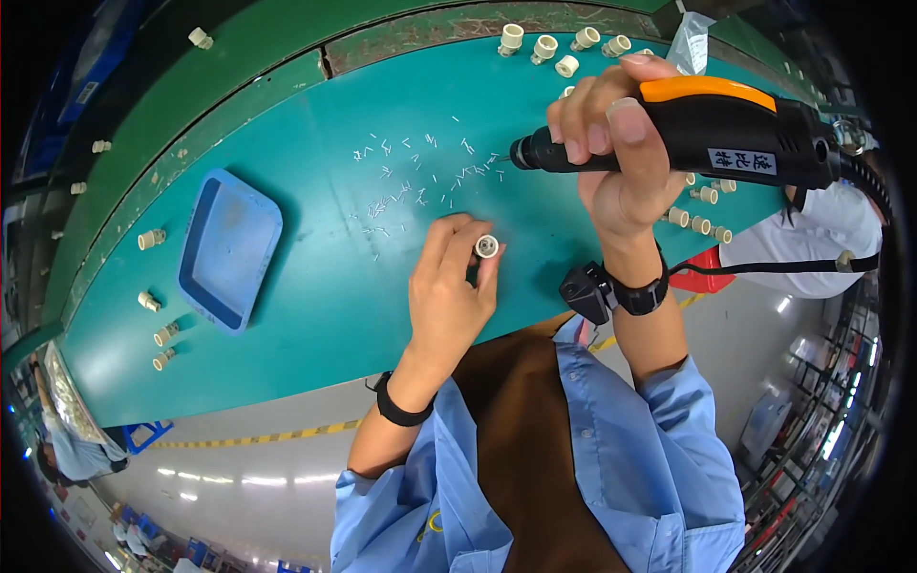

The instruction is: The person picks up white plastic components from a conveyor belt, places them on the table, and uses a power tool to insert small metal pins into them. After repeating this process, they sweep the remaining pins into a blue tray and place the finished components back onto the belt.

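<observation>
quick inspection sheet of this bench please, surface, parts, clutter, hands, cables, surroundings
Surface: green tabletop, scuffed far edge
Job's things: black-and-orange power tool; cream fitting, open end up; tiny pale slivers scattered
Clutter: blue tray at left; other cream fittings on both sides; clear bag
Hands: left hand pinches the fitting; right hand grips the tool
Cables: black cord from the tool's rear
Surroundings: person in white at right; yellow-striped floor line

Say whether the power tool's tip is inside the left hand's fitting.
Out: the power tool has its tip by scattered white pieces, apart from the fitting in the left hand.
</observation>
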Demonstrator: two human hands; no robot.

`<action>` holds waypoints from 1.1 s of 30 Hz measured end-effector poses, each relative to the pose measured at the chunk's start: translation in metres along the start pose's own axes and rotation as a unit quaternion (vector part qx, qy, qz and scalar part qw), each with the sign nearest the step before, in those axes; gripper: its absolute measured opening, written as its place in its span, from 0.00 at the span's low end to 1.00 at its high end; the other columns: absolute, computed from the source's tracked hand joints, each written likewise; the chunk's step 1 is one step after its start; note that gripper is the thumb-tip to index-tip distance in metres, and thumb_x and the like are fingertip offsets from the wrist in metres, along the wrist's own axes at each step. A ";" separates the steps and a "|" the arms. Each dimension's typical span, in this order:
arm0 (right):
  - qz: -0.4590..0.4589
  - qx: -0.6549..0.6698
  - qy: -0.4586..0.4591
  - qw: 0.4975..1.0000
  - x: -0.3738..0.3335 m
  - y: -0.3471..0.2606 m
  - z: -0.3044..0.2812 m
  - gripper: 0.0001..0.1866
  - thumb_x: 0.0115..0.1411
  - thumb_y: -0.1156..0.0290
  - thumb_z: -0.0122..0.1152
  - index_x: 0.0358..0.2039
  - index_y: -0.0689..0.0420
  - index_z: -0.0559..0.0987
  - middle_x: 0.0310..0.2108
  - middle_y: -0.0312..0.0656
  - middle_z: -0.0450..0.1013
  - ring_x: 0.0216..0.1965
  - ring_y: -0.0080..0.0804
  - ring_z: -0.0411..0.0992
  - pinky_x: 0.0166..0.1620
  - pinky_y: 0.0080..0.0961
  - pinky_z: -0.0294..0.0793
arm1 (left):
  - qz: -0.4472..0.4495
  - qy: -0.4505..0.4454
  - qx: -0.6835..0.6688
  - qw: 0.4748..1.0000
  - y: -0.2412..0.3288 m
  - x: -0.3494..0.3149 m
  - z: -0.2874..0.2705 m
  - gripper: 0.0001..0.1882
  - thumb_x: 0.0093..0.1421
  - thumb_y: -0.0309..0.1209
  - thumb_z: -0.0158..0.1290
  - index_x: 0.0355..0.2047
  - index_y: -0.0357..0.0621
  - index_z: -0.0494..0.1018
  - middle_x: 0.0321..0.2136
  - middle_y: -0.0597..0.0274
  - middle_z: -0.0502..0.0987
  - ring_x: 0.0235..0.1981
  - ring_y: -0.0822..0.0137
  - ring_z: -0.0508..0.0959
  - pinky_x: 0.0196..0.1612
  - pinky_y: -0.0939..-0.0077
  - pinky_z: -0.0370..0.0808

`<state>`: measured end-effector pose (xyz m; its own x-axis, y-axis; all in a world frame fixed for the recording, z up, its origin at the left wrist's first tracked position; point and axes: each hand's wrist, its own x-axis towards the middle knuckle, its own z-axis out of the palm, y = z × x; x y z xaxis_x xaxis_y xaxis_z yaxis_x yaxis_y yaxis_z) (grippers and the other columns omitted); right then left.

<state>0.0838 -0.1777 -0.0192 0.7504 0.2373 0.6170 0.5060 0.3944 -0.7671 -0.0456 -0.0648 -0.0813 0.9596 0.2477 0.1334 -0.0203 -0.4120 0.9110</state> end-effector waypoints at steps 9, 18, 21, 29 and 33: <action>0.007 0.045 0.009 0.999 0.001 0.003 -0.004 0.16 0.58 0.69 0.49 0.47 0.57 0.67 0.19 0.33 0.61 0.18 0.21 0.61 0.26 0.23 0.63 | -0.014 0.039 -0.040 0.998 0.014 0.011 -0.025 0.21 0.44 0.20 0.61 0.41 0.39 0.72 0.36 0.59 0.70 0.20 0.72 0.67 0.23 0.81 0.66; 0.018 0.138 -0.022 0.990 0.003 -0.027 0.009 0.18 0.60 0.63 0.45 0.50 0.50 0.67 0.21 0.30 0.58 0.18 0.21 0.58 0.27 0.24 0.61 | 0.087 0.074 0.006 0.993 0.010 0.025 -0.017 0.19 0.46 0.20 0.60 0.41 0.38 0.73 0.34 0.61 0.69 0.19 0.76 0.65 0.21 0.83 0.63; 0.024 0.146 -0.017 0.989 0.001 -0.026 0.015 0.17 0.60 0.63 0.45 0.49 0.51 0.67 0.20 0.30 0.58 0.18 0.20 0.58 0.26 0.23 0.61 | 0.073 0.079 0.023 0.994 0.004 0.027 -0.011 0.16 0.46 0.18 0.59 0.38 0.38 0.74 0.33 0.59 0.70 0.22 0.70 0.68 0.23 0.80 0.66; 0.035 0.065 0.046 0.996 -0.014 -0.025 0.020 0.15 0.59 0.68 0.48 0.46 0.58 0.66 0.21 0.35 0.64 0.18 0.22 0.62 0.24 0.23 0.65 | 0.138 0.103 0.029 0.985 -0.003 0.032 -0.003 0.06 0.48 0.17 0.55 0.29 0.36 0.75 0.26 0.55 0.72 0.27 0.60 0.73 0.30 0.73 0.71; 0.037 0.082 0.065 0.994 -0.012 -0.028 0.025 0.17 0.52 0.80 0.56 0.43 0.61 0.67 0.25 0.39 0.68 0.22 0.21 0.66 0.26 0.20 0.68 | 0.124 0.101 0.057 0.985 -0.006 0.027 -0.010 0.03 0.50 0.18 0.54 0.27 0.34 0.74 0.26 0.53 0.71 0.30 0.60 0.72 0.33 0.73 0.70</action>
<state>0.0500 -0.1690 -0.0007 0.8370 0.1590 0.5235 0.3787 0.5222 -0.7641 -0.0228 -0.0464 -0.0794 0.8535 0.2921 0.4315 -0.2039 -0.5749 0.7924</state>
